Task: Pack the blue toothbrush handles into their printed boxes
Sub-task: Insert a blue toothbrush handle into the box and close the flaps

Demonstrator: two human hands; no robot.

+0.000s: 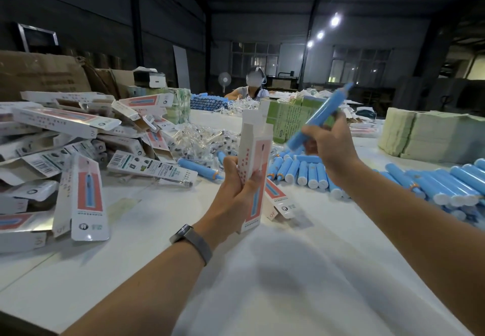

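Note:
My left hand [237, 186] grips a printed white-and-red box [253, 162] upright above the table, its top flaps open. To the right and slightly higher, my right hand [329, 149] holds a blue toothbrush handle [319, 116] tilted, its lower end pointing toward the box's open top but apart from it. Several more blue handles [307, 171] lie in a row on the white table behind the box, and more [446, 186] stretch to the right.
A heap of printed boxes [65, 146] fills the left side. Clear bags of brush heads [199, 139] lie at centre. Green cartons [288, 120] and pale flat stacks [430, 133] stand behind. A person [252, 89] sits at the far end.

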